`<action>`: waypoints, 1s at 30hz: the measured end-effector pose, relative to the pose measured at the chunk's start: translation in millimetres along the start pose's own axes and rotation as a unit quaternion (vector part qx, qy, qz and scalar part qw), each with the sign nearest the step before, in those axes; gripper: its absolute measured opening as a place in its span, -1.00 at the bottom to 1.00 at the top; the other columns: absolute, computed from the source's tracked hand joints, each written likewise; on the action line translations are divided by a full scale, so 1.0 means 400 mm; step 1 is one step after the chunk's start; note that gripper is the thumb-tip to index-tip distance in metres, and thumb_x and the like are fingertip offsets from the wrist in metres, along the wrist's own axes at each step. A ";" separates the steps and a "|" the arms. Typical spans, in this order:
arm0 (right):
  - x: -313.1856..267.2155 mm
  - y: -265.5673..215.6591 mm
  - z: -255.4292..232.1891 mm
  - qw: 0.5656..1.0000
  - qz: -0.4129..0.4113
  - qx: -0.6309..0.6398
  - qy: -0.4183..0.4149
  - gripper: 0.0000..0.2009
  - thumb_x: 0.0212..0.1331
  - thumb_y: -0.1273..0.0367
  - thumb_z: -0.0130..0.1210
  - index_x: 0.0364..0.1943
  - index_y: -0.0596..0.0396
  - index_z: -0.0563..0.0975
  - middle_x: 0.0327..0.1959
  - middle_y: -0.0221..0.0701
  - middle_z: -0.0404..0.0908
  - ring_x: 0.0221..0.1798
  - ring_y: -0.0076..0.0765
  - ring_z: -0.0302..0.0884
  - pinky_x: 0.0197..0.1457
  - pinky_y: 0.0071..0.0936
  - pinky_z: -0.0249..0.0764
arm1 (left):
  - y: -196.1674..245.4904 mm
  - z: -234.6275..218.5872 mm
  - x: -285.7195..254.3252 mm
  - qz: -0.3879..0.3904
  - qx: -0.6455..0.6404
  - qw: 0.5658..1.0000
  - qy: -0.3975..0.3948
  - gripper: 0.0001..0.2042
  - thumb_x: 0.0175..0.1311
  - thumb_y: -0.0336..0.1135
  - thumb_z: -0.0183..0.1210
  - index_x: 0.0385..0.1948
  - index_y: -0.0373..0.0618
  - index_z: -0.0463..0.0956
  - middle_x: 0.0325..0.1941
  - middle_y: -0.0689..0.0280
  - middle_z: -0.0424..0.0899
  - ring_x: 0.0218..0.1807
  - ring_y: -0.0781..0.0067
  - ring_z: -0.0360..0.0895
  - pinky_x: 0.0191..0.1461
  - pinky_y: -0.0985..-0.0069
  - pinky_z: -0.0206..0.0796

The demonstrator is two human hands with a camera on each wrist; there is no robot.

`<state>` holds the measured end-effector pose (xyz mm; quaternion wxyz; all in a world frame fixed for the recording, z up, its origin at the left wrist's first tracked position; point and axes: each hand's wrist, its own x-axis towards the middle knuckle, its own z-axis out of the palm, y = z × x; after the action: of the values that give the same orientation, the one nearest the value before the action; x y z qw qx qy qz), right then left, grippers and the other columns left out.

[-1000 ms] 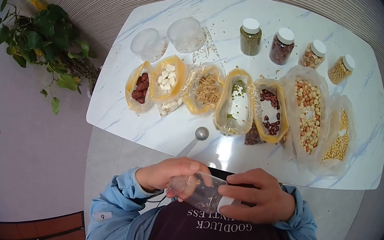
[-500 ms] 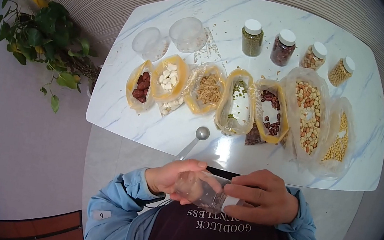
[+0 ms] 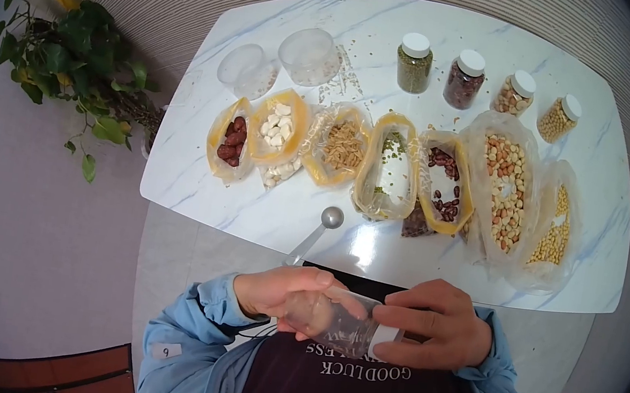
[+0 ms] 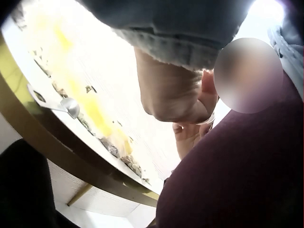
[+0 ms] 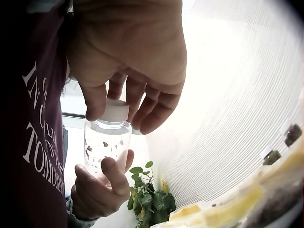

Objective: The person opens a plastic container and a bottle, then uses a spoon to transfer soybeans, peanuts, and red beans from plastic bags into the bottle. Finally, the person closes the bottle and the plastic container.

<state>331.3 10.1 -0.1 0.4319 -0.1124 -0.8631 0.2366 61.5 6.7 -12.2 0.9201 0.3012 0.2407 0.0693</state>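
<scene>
A clear jar (image 3: pixel 331 316) with a few small bits on its wall lies sideways between the two hands in the head view. The left hand (image 3: pixel 278 291) grips its base end, fingers curled round it. At the other end, the right hand (image 3: pixel 437 324) pinches the white lid (image 3: pixel 385 339). From the right wrist view, the lid (image 5: pixel 115 110) sits on the neck of the jar (image 5: pixel 102 142), between the thumb and fingers of the right hand (image 5: pixel 133 61); the left hand (image 5: pixel 102 190) holds the jar from below.
On the marbled table (image 3: pixel 248 223) lies a metal spoon (image 3: pixel 331 218). Several opened bags of dried foods, such as red dates (image 3: pixel 233 142) and peanuts (image 3: pixel 503 189), stand in a row. Behind are lidded filled jars (image 3: pixel 414 65) and two clear tubs (image 3: pixel 309 57). A plant (image 3: pixel 72 45) stands left.
Both hands and the jar have shifted slightly right in the head view. The left hand still grips the jar and the right hand remains at the lid.
</scene>
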 end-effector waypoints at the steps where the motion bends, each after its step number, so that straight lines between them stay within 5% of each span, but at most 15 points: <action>1: 0.001 -0.002 -0.002 1.000 0.008 0.001 0.003 -0.68 -0.11 0.39 0.25 -0.16 -0.18 0.60 0.01 -0.38 0.57 -0.09 -0.34 0.54 -0.21 -0.49 0.47 | 0.005 0.010 -0.005 0.015 0.034 0.999 0.017 -0.38 0.38 0.11 -0.33 0.17 -0.30 0.30 -0.62 0.15 0.52 -0.74 0.60 0.30 -0.71 0.72 0.11; 5: 0.001 0.002 -0.008 0.999 0.025 -0.021 0.011 -0.68 -0.15 0.34 0.31 -0.21 -0.03 0.59 -0.09 -0.35 0.61 -0.19 -0.37 0.57 -0.25 -0.54 0.46 | 0.013 0.030 -0.008 0.079 0.028 0.995 0.045 -0.41 0.35 0.06 -0.14 0.22 -0.27 0.25 -0.52 0.22 0.54 -0.64 0.62 0.37 -0.62 0.71 0.19; 8: 0.004 -0.011 -0.003 0.989 0.147 -0.032 -0.002 -0.59 -0.25 0.23 0.42 -0.28 0.09 0.58 -0.32 -0.36 0.63 -0.35 -0.42 0.57 -0.38 -0.58 0.44 | 0.006 0.023 -0.017 0.115 0.110 0.981 0.112 -0.42 0.22 -0.14 0.16 0.24 -0.21 0.25 -0.37 0.23 0.55 -0.48 0.60 0.45 -0.47 0.67 0.30; 11: 0.006 -0.023 -0.015 0.969 0.247 -0.027 0.007 -0.50 -0.38 0.12 0.50 -0.37 0.14 0.56 -0.57 -0.41 0.56 -0.53 -0.43 0.52 -0.51 -0.56 0.39 | 0.013 0.039 0.002 0.331 0.343 0.866 0.151 -0.37 0.00 -0.31 0.39 0.17 -0.19 0.36 -0.22 0.22 0.52 -0.30 0.50 0.49 -0.31 0.60 0.36; 14: -0.036 0.001 0.007 0.962 0.267 0.013 0.054 -0.51 -0.38 0.11 0.50 -0.40 0.13 0.55 -0.71 -0.44 0.47 -0.64 -0.43 0.45 -0.61 -0.54 0.33 | 0.022 0.052 0.017 0.404 0.545 0.710 0.191 -0.37 -0.14 -0.28 0.48 0.07 -0.17 0.45 -0.16 0.21 0.48 -0.19 0.39 0.49 -0.21 0.56 0.38; 15: -0.039 0.003 0.008 0.963 0.262 0.003 0.058 -0.52 -0.30 0.06 0.45 -0.42 0.14 0.55 -0.73 -0.44 0.45 -0.65 -0.40 0.46 -0.61 -0.54 0.31 | 0.023 0.058 0.019 0.401 0.556 0.700 0.200 -0.42 -0.13 -0.23 0.47 0.01 -0.17 0.51 -0.19 0.20 0.48 -0.22 0.34 0.50 -0.23 0.55 0.38; 18: -0.057 0.036 0.005 0.981 0.192 0.014 0.006 -0.51 -0.21 0.00 0.38 -0.44 0.17 0.55 -0.71 -0.41 0.47 -0.63 -0.35 0.48 -0.59 -0.52 0.33 | 0.027 0.060 0.021 0.397 0.559 0.704 0.184 -0.40 -0.11 -0.26 0.46 0.06 -0.17 0.47 -0.18 0.20 0.48 -0.22 0.36 0.50 -0.21 0.56 0.37; 21: -0.062 0.040 0.006 0.979 0.196 -0.034 0.036 -0.47 -0.16 -0.03 0.32 -0.32 0.18 0.54 -0.63 -0.38 0.50 -0.60 -0.28 0.49 -0.55 -0.48 0.36 | 0.034 0.052 0.016 0.372 0.529 0.740 0.186 -0.36 -0.09 -0.26 0.46 0.12 -0.17 0.42 -0.17 0.22 0.48 -0.23 0.40 0.48 -0.19 0.57 0.36; 24: -0.019 0.009 0.001 0.961 0.241 0.056 0.122 -0.40 -0.18 0.00 0.35 -0.16 0.19 0.50 -0.53 -0.34 0.54 -0.57 -0.25 0.50 -0.50 -0.46 0.40 | 0.037 0.042 0.002 0.354 0.503 0.760 0.208 -0.32 -0.09 -0.26 0.46 0.16 -0.16 0.38 -0.17 0.23 0.48 -0.25 0.45 0.45 -0.17 0.58 0.35; 25: -0.014 0.002 -0.005 0.966 0.241 0.041 0.083 -0.34 -0.20 0.04 0.37 -0.05 0.19 0.45 -0.46 -0.33 0.56 -0.54 -0.28 0.52 -0.48 -0.45 0.43 | 0.040 0.041 -0.003 0.354 0.494 0.767 0.207 -0.31 -0.08 -0.27 0.45 0.17 -0.16 0.37 -0.16 0.24 0.48 -0.26 0.49 0.43 -0.18 0.58 0.34; 28: -0.018 0.010 0.006 0.972 0.232 0.009 0.031 -0.39 -0.19 0.08 0.38 -0.09 0.20 0.47 -0.52 -0.36 0.55 -0.58 -0.30 0.51 -0.52 -0.48 0.42 | 0.044 0.036 -0.012 0.337 0.513 0.764 0.199 -0.29 -0.16 -0.26 0.50 0.13 -0.19 0.38 -0.10 0.14 0.49 -0.19 0.38 0.48 -0.15 0.52 0.35; 30: -0.024 0.010 0.018 0.960 0.269 0.042 0.059 -0.47 -0.19 0.06 0.39 -0.23 0.18 0.51 -0.60 -0.39 0.50 -0.63 -0.29 0.47 -0.57 -0.48 0.36 | 0.051 0.043 -0.006 0.364 0.552 0.723 0.202 -0.33 -0.12 -0.28 0.47 0.13 -0.19 0.40 -0.11 0.17 0.48 -0.17 0.36 0.48 -0.12 0.52 0.36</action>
<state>331.3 7.5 -12.5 0.4070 -0.3363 -0.7631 0.3728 68.1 13.7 12.9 0.4250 0.7992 0.2883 0.3124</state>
